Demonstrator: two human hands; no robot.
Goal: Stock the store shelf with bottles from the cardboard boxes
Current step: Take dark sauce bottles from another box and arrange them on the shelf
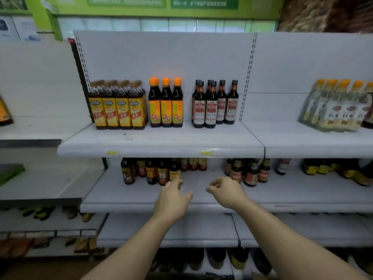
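Our left hand (171, 200), relaxed and empty, sits just before five small bottles (163, 174); our right hand (228, 190) is loosely curled, empty; three orange-capped bottles (166, 103) stand above.

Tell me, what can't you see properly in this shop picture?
Head view:
Cardboard boxes: none in frame.
Bottom-shelf bottles: tops hidden by the shelf above.
Rear middle-shelf bottles: necks cut off by the top shelf edge.
Label writing on the yellow-labelled bottles: too blurred to read.
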